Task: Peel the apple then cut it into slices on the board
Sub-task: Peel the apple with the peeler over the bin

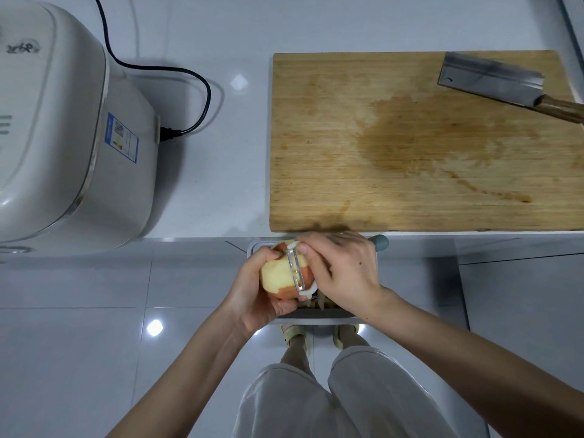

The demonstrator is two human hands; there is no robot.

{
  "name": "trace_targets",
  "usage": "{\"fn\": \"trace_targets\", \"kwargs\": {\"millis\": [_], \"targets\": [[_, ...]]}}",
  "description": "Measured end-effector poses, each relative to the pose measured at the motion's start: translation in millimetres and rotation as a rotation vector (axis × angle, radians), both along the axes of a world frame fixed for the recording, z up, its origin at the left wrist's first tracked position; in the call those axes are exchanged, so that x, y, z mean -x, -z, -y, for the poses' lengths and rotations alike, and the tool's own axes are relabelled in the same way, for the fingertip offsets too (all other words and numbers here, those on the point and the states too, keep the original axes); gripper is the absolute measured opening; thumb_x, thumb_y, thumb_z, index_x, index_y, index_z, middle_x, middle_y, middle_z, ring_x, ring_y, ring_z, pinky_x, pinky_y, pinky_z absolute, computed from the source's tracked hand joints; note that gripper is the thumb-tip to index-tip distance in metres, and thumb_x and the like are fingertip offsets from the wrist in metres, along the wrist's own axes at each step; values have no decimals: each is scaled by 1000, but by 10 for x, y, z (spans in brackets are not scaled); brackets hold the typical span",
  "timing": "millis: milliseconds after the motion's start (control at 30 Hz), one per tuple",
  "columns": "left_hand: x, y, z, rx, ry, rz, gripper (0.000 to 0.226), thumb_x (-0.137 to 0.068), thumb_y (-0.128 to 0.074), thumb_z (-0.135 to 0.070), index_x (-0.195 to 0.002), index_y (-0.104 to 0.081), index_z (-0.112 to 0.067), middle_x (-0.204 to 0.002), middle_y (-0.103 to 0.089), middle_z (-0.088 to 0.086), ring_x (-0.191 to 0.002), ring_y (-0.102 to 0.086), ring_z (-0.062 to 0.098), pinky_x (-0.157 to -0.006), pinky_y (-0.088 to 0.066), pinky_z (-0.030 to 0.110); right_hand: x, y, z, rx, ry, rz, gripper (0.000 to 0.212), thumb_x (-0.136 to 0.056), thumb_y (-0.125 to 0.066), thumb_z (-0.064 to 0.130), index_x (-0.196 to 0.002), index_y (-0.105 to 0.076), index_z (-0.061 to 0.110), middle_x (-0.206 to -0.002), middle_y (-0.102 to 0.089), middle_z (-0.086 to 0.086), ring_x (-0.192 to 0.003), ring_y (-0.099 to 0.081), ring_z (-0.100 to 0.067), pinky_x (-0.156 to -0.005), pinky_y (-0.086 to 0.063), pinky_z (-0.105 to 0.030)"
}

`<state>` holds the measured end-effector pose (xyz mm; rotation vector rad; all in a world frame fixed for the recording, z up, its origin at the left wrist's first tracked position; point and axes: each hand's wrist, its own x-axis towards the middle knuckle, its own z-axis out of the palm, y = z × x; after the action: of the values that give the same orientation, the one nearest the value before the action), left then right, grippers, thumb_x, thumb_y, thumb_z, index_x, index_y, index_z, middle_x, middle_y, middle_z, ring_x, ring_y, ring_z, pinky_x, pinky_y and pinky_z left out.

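Both hands were occupied just off the counter (221, 184) edge, above a bin (316, 317): the left hand (252, 298) gripped the partly peeled apple (275, 275), and the right hand (344, 273) gripped a white peeler (295, 267) whose blade lay against the apple's flesh. The wooden board (410, 143) sat on the counter beyond, a cleaver (493, 79) resting on its far right corner.

Both bare forearms reach forward. The left hand (256, 295) curls round the apple (276, 275). The right hand (344, 270) grips the peeler (296, 270) against it, just off the worktop's (221, 184) near edge.
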<state>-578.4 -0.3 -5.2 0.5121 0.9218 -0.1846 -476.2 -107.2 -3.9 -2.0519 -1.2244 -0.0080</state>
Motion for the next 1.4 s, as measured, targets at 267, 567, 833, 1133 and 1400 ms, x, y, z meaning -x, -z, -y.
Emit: {"fn": "trace_targets", "kwargs": {"millis": [267, 567, 833, 1133, 1400], "targets": [[88, -4, -151, 104, 30, 17, 57, -57, -65, -29, -110, -44, -18, -75, -60, 22, -51, -54, 30, -36, -35, 16, -118, 72, 47, 14, 24, -50, 23, -89, -50, 19, -81, -71, 15, -50, -56, 8, -46, -53, -11, -48, -40, -25], [95, -109, -221, 166, 112, 151, 72, -33, -84, -25, -97, -58, -4, -74, -61, 25, -51, -56, 33, -37, -32, 15, -168, 276, 92, 306, 7, -72, 26, -88, -42, 26, -78, -66, 21, -46, -55, 6, -42, -53, -17, -43, -39, -24], [136, 32, -308, 102, 167, 92, 76, -39, -89, -25, -108, -64, -9, -93, -66, 21, -72, -65, 33, -57, -54, 34, -200, -111, 92, 267, -140, -1152, 25, -76, -56, 63, -93, -56, 45, -86, -62, 24, -86, -59, -1, -77, -48, -22], [86, 31, -288, 207, 155, 58, 67, -37, -90, -23, -99, -71, -3, -89, -64, 24, -66, -63, 34, -45, -54, 29, -231, 81, 170, 243, -204, -1246, 37, -74, -78, 22, -105, -59, 22, -101, -67, 1, -99, -63, -12, -82, -52, -28], [149, 46, -366, 217, 135, -12, 69, -38, -90, -19, -101, -68, -2, -91, -64, 24, -74, -64, 36, -55, -58, 37, -338, 181, 241, 565, -73, -853, 54, -63, -56, 77, -100, -53, 38, -97, -62, 17, -91, -59, -5, -85, -50, -34]]}}
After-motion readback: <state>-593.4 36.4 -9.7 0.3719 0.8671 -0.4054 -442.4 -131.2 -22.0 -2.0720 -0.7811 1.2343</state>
